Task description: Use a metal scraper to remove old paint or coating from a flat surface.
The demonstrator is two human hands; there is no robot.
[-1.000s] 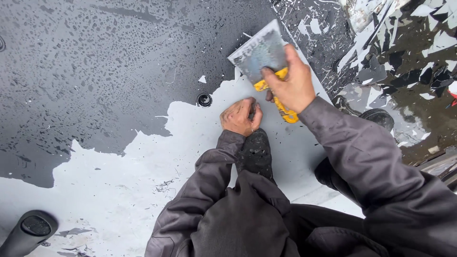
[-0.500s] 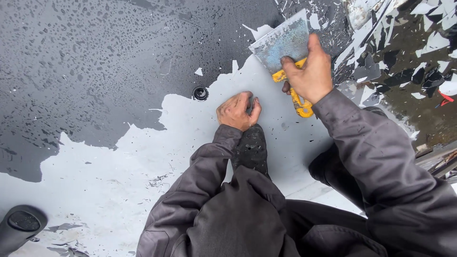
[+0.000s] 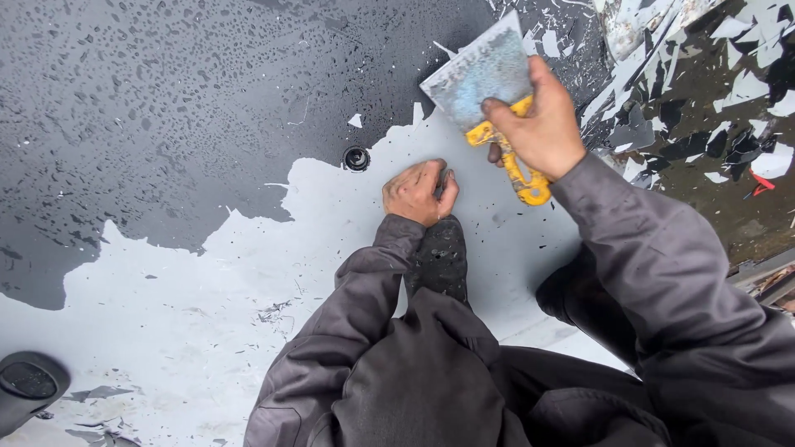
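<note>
My right hand [image 3: 540, 124] grips the yellow handle of a wide metal scraper [image 3: 482, 73], its blade lifted and pointing up and to the left, near the ragged border of the light grey coating. My left hand [image 3: 416, 192] rests as a loose fist, knuckles down, on the light grey coated surface [image 3: 207, 281], just left of the scraper handle. Past the border lies a wet, dark bare surface [image 3: 166, 99] beaded with water drops. Both my arms wear grey sleeves, and my dark-trousered knee sits right below the left hand.
A small round black fitting [image 3: 357, 158] sits at the coating's edge, left of my left hand. Torn pale flakes [image 3: 704, 91] litter the dark ground at the upper right. A dark rounded object [image 3: 29, 385] lies at the lower left corner.
My right hand has lifted the scraper up and to the right, away from the left hand. The left hand stays planted on the grey coating.
</note>
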